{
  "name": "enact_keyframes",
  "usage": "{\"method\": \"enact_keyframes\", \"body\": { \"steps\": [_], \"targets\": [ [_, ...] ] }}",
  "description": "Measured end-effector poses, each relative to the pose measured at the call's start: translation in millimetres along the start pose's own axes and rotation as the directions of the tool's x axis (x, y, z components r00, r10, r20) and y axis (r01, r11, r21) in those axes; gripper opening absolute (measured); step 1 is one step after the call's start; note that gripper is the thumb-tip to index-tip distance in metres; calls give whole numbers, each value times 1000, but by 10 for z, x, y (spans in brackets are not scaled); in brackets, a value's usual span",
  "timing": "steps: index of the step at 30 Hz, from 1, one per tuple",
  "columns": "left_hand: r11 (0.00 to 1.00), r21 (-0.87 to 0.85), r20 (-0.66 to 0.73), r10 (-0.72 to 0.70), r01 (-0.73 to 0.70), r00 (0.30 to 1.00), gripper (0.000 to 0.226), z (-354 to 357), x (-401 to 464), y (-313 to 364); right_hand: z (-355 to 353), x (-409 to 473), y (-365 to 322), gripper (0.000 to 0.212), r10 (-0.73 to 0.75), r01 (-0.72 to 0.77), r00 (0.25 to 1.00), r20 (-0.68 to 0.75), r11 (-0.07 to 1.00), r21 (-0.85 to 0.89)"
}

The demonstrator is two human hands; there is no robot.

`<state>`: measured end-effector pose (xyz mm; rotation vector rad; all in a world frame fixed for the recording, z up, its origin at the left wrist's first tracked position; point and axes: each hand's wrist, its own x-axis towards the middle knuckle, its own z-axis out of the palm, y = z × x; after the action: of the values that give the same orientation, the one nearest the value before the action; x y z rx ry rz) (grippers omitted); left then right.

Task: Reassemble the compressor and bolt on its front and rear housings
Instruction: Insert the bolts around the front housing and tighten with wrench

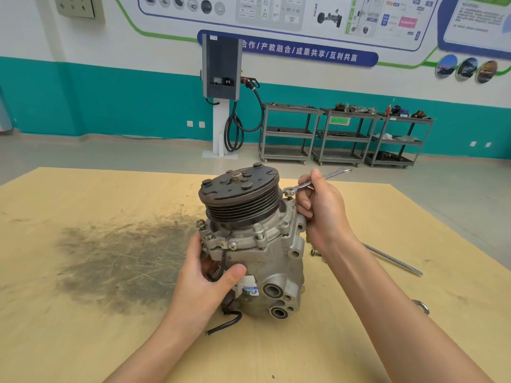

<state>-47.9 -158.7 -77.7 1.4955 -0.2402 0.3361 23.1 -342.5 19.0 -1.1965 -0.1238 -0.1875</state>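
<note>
- Head view: your left hand [206, 277] holds a closed grip around the compressor [257, 244], upright on the table [83, 313].
- Front housing bolts [211, 236] look seated along the flange.
- Your right hand [322, 210] grips the wrench [309, 184] on a far-side bolt; loose bolts [315, 252] remain, rear unseen.

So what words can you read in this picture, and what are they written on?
"合作/产教融合/成果共享/互利共赢" on the blue banner on the wall.
Wall posters: words too small and blurred to read.
Sticker on the compressor: a blue-green logo, its print too blurred to read.
Green label on the middle cart: blurred, unreadable.
</note>
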Motion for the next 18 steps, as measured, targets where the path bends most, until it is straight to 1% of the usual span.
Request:
{"method": "enact_keyframes", "body": {
  "steps": [4, 7, 10, 15, 18],
  "targets": [
    [1000, 16, -2, 3, -3, 1000, 84, -13, -1, -42, 3, -28, 22, 38, -33, 33, 999, -16, 999, -14],
    [1000, 21, -2, 0, 1, 1000, 93, -18, -10, -42, -10, -28, 13, 37, -24, 24, 1000, -5, 1000, -11],
    [1000, 15, -5, -3, 3, 1000, 98, -18, -7, -33, -25, -14, -11, 35, 3, -3, 1000, 14, 1000, -29],
    [1000, 7, 6, -2, 1, 1000, 89, -12, -3, -13, -37, 21, -60, 34, 74, -71, 997, 33, 993, -93],
    [1000, 6, 7, -4, 4, 1000, 90, -4, -7, -1, -17, 61, -106, 34, 123, -118, 992, 30, 984, -132]
  ]
}}
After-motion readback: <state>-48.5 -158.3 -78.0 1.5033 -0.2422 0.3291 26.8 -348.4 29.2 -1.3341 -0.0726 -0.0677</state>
